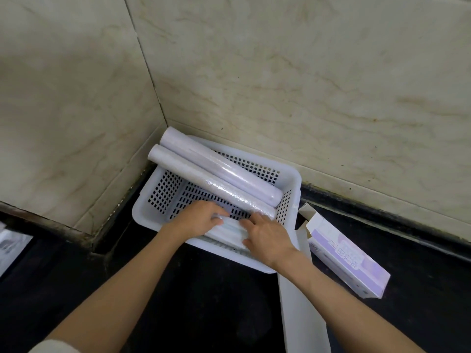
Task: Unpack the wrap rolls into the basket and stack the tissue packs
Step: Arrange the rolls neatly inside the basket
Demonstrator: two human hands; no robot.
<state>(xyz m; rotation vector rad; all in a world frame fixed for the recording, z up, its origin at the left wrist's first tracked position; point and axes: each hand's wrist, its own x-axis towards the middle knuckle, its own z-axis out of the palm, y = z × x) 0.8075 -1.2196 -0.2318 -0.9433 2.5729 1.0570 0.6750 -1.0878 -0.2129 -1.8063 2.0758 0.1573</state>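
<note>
Both hands, left [200, 218] & right [266, 236], gripping tissue pack [229, 231] in basket [142, 212], pack's long axis approx left-right

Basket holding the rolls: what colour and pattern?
White plastic basket with a grid of small square holes, seen in the head view.

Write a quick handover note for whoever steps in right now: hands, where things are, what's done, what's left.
Left hand and right hand both hold a tissue pack at the near side of the white basket.
Two wrap rolls lie diagonally in the basket, far ends propped over its back corner.
Opened purple box lies right of the basket on the dark counter.
Done: rolls unpacked.
Left: seat this pack; no other packs are identifiable in view.
</note>
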